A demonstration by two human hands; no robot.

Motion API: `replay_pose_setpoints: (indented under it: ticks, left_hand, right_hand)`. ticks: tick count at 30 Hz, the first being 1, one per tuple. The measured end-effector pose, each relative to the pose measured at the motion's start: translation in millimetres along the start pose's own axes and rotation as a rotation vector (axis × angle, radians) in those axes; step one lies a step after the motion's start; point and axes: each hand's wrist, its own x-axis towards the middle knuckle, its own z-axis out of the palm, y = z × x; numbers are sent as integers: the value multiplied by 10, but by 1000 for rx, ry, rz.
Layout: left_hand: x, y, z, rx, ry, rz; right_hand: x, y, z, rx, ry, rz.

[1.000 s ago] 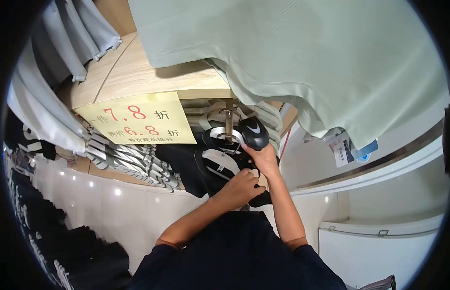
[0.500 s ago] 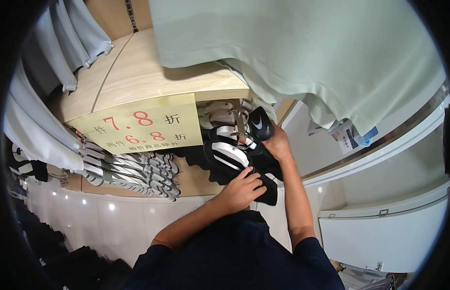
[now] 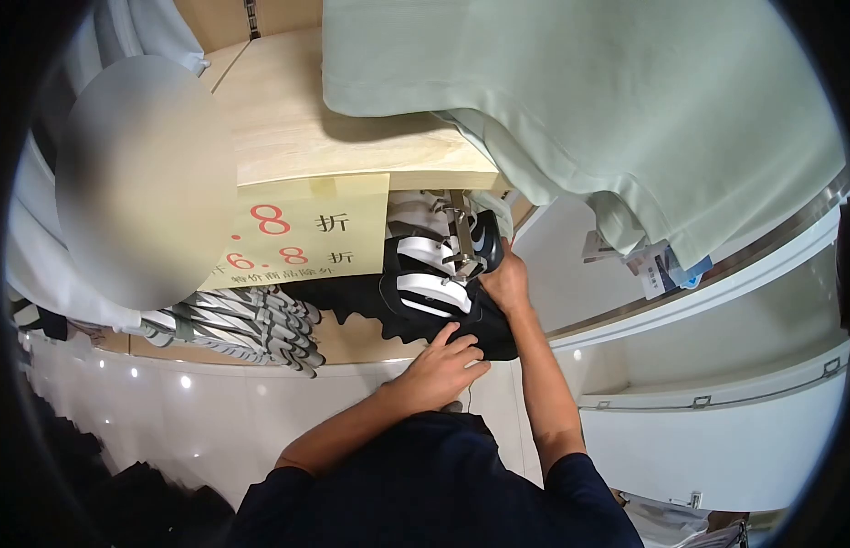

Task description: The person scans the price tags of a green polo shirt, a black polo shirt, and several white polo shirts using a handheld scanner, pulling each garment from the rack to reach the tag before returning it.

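Black garments (image 3: 388, 317) with white panels hang from a metal display rail (image 3: 461, 239) under the shelf edge. My right hand (image 3: 505, 281) grips a black piece with a light swoosh mark (image 3: 486, 243) at the rail's right side; most of its fingers are hidden behind the fabric. My left hand (image 3: 440, 370) rests at the lower front of the black garments, its fingers apart and the fingertips against or very close to the cloth.
A wooden shelf (image 3: 279, 100) carries a yellow price sign (image 3: 352, 205). Pale green fabric (image 3: 553, 91) hangs overhead. Striped garments (image 3: 251, 324) hang at left. White cabinet panels (image 3: 690, 447) stand at right. A round blurred patch (image 3: 146, 183) covers the upper left.
The swoosh-marked piece and my right hand have shifted left, closer in behind the rail. My left hand has moved slightly left and down. The blurred patch now hides part of the sign.
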Motion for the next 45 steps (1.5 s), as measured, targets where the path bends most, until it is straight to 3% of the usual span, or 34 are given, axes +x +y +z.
replay_pose_setpoints:
  ticks: [7, 11, 15, 18, 20, 26, 29, 31, 32, 34, 37, 38, 41, 43, 45]
  left_hand:
    - [-46, 177, 153, -7, 83, -46]
    - [-77, 358, 302, -17, 88, -130]
    - [-137, 617, 615, -16, 110, -227]
    - [-15, 836, 885, -38, 105, -263]
    - [171, 1025, 1080, -82, 56, -290]
    - [1442, 1640, 1484, -28, 333, -218]
    - [1950, 1789, 1695, 17, 93, -113]
    - [2140, 1902, 1851, -103, -130, -234]
    - [2189, 1968, 1964, -146, 28, -168]
    - [2291, 2128, 1965, -145, -24, -326]
    - [2302, 2193, 1940, -437, 70, -464]
    - [2293, 2227, 1876, -541, 65, -509]
    - [2230, 2348, 1622, -637, 96, -538]
    - [2167, 2386, 1424, -625, 103, -558]
    - [2089, 2465, 1184, -635, 140, -554]
  right_hand:
    - [-4, 119, -229, 139, 84, -135]
    - [-211, 604, -728, 238, 123, -180]
    - [-906, 1364, -1530, 103, 117, 62]
    - [-1475, 1572, -2256, 64, 149, 81]
    - [-1840, 1784, -2662, -35, 149, 43]
    - [-2620, 2109, -3863, -184, 119, -107]
    - [-2917, 2198, -4356, -249, 100, -112]
    - [-3143, 2445, -4575, -256, 70, 11]
    - [-3262, 2589, -4658, -200, 148, 125]
    - [-3493, 2996, -4827, -55, 259, 320]
    - [-3907, 3306, -4825, 271, 678, 452]
    - [-4086, 3469, -4765, 340, 733, 571]
    - [-4558, 3795, -4329, 680, 818, 714]
    - [-4854, 4012, -3827, 788, 725, 837]
    - [-5118, 4215, -3221, 1095, 680, 917]
